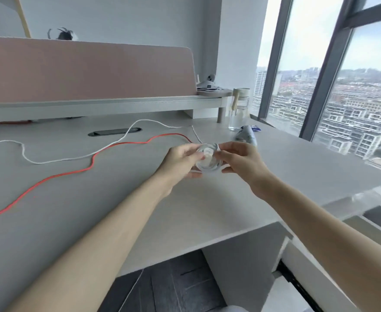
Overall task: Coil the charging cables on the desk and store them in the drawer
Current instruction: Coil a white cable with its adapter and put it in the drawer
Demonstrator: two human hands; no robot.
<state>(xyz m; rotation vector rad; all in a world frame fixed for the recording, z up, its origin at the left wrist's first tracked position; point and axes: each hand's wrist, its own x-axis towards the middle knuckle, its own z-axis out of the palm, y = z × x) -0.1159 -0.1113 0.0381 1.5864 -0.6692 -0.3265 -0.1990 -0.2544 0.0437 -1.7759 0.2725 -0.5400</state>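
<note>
**Both hands on a small white coil above the desk's right half**

The desk's (95, 210) front edge runs diagonally across the lower frame, with dark floor below it. A thin white strand (133, 287) hangs past that edge. Under the desk's right end stands a white cabinet (302, 264) with a dark gap along its top. Whether that gap is an open drawer cannot be told.

Both forearms reach over a bare stretch of desktop. The left hand (180, 163) and right hand (241, 164) meet just above the surface. Their fingers and thumbs are curled round the white coil (207, 164) and pinch it from either side.

The white cable (72, 157) trails from the coil's far side, loops back towards the shelf and then winds off to the left edge. The red cable (90, 166) lies uncoiled beside it. It starts near the left hand and snakes to the lower left.

Further back, a dark cable slot (115, 132) is set into the desktop. A clear water bottle (239, 111) and a lying blue-and-white packet (247, 134) stand behind the right hand. A low white shelf (117, 102) and a pink partition (83, 68) close off the rear. Tall windows (354, 86) border the right side.
</note>
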